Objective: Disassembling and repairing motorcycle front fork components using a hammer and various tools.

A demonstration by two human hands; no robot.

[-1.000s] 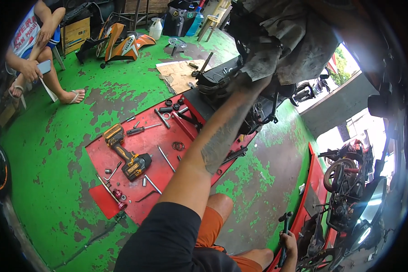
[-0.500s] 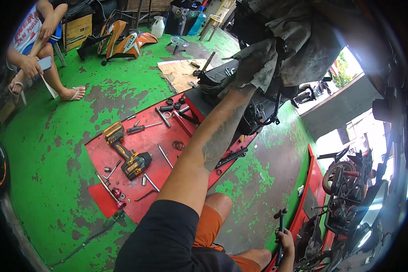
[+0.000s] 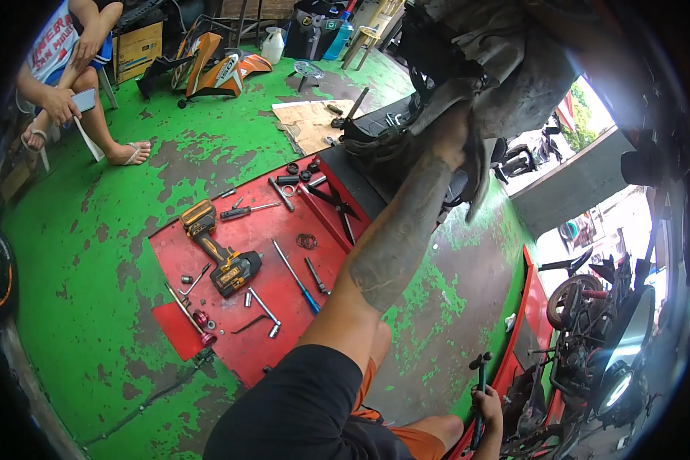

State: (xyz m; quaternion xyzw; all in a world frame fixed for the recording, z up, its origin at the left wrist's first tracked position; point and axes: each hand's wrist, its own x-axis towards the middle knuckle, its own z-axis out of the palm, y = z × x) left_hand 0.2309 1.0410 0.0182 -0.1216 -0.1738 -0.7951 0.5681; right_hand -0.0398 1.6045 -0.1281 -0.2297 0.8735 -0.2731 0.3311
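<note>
My left arm stretches up and forward to a grey, stained cloth (image 3: 506, 92) draped over a dark motorcycle part on the stand. Among its folds my left hand (image 3: 455, 136) is closed on the cloth, most of its fingers hidden. Low at the right, my right hand (image 3: 486, 403) grips the dark handle of a hammer (image 3: 481, 369), held upright with its head on top. Left of my left arm lies a red platform (image 3: 241, 341). On it are a black and yellow impact wrench (image 3: 221, 253), a blue-handled screwdriver (image 3: 308, 297), a socket wrench (image 3: 267, 313) and several sockets and rings.
A seated person (image 3: 69, 84) holds a phone at the far left. Orange fairings (image 3: 226, 69) and cardboard (image 3: 314, 126) lie on the green floor. Dismantled motorcycle parts (image 3: 583, 353) stand at the right beside another red platform (image 3: 517, 322). A cable (image 3: 149, 406) runs along the floor.
My left hand has moved right and slightly away, and the cloth's folds have shifted with it. The view has turned a little; my right hand still holds the hammer.
</note>
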